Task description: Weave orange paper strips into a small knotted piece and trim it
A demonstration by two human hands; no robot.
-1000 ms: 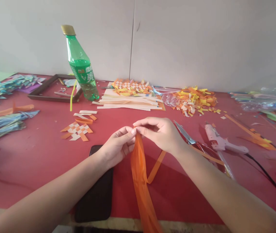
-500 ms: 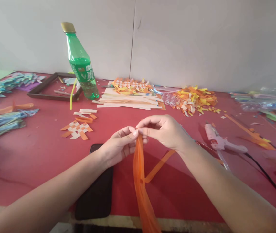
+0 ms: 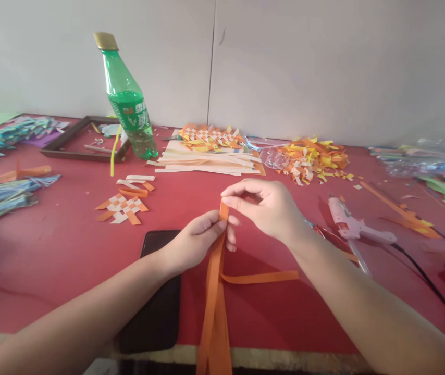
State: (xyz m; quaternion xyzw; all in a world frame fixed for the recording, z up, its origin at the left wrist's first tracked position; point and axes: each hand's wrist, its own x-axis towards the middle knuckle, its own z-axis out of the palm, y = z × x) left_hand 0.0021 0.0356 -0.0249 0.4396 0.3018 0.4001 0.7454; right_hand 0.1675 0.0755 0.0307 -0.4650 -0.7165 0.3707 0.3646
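Orange strips (image 3: pixel 219 307), tops pointing away from me above the red table (image 3: pixel 281 323)
My left hand (image 3: pixel 193 242) pinches them just below the top, my right hand (image 3: pixel 267 211) pinches the very tip; their long axis runs back toward me past the near edge, one loose strip (image 3: pixel 261 278) jutting right
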